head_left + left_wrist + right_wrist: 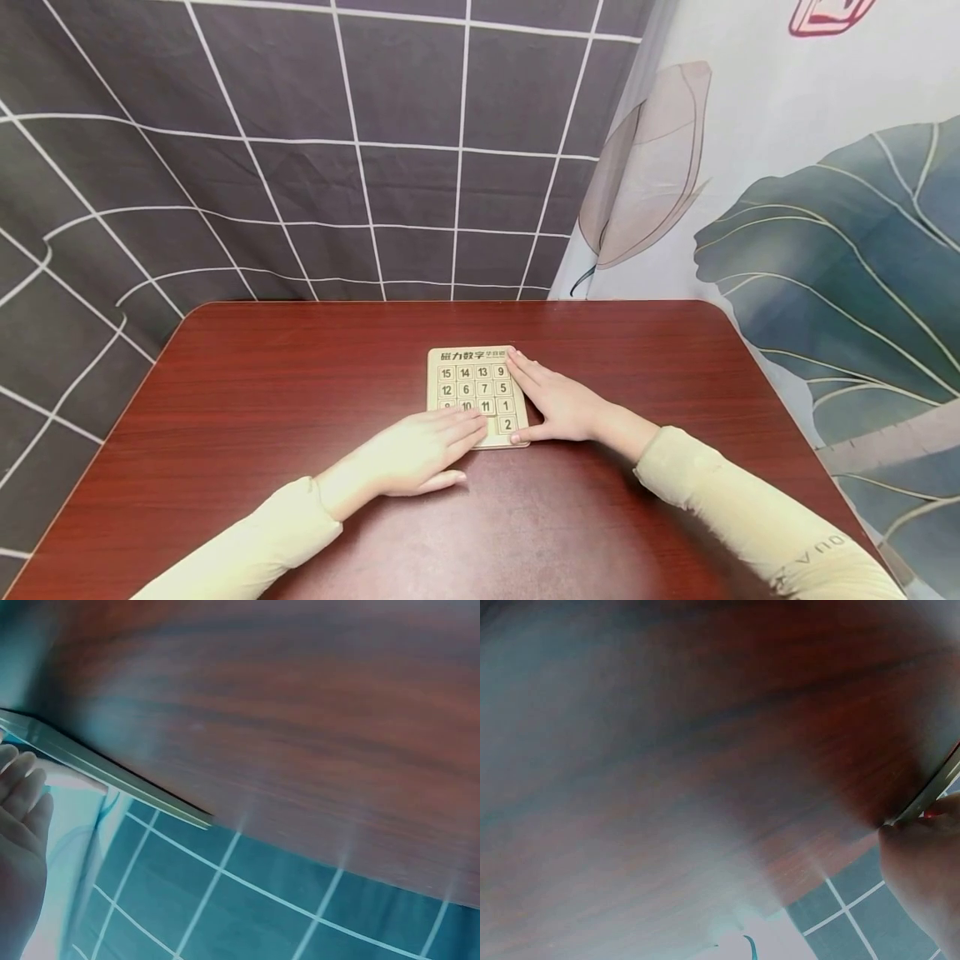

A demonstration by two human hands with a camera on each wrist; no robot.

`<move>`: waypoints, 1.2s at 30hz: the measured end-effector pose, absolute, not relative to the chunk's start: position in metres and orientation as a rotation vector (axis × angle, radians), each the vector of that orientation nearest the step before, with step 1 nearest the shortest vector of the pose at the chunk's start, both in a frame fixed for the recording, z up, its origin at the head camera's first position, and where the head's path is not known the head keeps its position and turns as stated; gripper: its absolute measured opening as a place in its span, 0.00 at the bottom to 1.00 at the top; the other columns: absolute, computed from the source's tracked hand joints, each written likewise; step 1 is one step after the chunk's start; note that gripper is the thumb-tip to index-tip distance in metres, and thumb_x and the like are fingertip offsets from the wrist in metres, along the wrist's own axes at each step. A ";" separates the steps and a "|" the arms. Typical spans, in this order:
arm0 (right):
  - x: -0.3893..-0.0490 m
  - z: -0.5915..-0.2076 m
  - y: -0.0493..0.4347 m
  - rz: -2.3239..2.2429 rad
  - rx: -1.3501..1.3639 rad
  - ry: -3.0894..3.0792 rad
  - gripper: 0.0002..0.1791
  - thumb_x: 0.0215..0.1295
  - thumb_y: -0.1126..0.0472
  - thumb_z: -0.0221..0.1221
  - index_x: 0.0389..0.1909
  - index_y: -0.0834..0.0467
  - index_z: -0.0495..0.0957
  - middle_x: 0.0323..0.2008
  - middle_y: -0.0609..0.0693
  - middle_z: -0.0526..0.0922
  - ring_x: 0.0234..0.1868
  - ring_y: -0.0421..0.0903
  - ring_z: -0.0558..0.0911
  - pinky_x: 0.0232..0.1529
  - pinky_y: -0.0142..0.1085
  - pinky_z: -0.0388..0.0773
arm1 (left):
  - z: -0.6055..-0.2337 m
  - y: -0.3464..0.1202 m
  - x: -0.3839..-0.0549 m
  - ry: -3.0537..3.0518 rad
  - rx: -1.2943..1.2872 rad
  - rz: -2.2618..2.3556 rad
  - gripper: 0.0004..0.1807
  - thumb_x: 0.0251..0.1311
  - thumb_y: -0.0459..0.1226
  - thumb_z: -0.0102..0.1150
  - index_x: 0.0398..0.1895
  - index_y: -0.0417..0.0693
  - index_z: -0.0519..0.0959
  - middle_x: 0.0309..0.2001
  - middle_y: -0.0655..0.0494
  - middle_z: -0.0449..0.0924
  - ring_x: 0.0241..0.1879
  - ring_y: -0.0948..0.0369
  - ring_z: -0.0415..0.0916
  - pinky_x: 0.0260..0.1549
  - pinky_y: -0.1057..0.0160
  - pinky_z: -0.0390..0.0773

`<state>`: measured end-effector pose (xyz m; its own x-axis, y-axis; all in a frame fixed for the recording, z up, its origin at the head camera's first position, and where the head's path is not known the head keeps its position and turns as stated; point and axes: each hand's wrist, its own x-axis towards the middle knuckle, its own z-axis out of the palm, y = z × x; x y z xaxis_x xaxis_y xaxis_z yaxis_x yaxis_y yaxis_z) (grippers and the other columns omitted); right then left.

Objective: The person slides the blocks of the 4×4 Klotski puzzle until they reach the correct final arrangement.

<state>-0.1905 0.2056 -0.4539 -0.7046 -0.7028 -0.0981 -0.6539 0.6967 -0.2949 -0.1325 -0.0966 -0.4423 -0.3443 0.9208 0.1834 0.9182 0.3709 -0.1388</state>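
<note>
A pale sliding number puzzle (483,388) with Chinese lettering along its top lies flat on the table. Numbered square tiles fill its rows; the tile marked 2 (507,424) sits at the lower right, with a bare slot to its left. Straight fingers of my left hand (416,452) rest over the lower left of the puzzle, hiding tiles there. My right hand (561,406) spans the right edge, fingertips at the upper corner and thumb at the lower one. In the left wrist view, the puzzle's side edge (112,771) shows near the fingers; the right wrist view shows it beside my hand.
The reddish-brown wooden table (300,367) has rounded far corners. Behind it hangs a dark curtain (405,192) with white grid lines. A white curtain (757,108) with large leaf prints hangs along the right side.
</note>
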 end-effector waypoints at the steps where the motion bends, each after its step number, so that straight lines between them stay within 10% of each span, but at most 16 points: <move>1: -0.191 -0.454 0.206 -0.353 -1.094 2.703 0.65 0.64 0.31 0.66 0.85 0.68 0.45 0.87 0.61 0.41 0.87 0.58 0.50 0.86 0.54 0.56 | -0.442 -0.093 -0.133 -2.407 -1.644 0.014 0.35 0.75 0.56 0.57 0.74 0.41 0.74 0.74 0.47 0.76 0.75 0.53 0.74 0.76 0.56 0.74; 36: -0.189 -0.450 0.205 -0.357 -1.107 2.705 0.65 0.65 0.32 0.67 0.84 0.69 0.46 0.87 0.62 0.42 0.87 0.59 0.51 0.85 0.54 0.58 | -0.446 -0.097 -0.137 -2.424 -1.655 0.013 0.35 0.76 0.56 0.56 0.74 0.41 0.75 0.75 0.47 0.75 0.75 0.53 0.73 0.76 0.55 0.74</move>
<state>-0.1890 0.2052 -0.4497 -0.7005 -0.7079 -0.0900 -0.6604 0.6909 -0.2942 -0.1368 -0.0969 -0.4465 -0.3496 0.9224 0.1643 0.9205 0.3708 -0.1229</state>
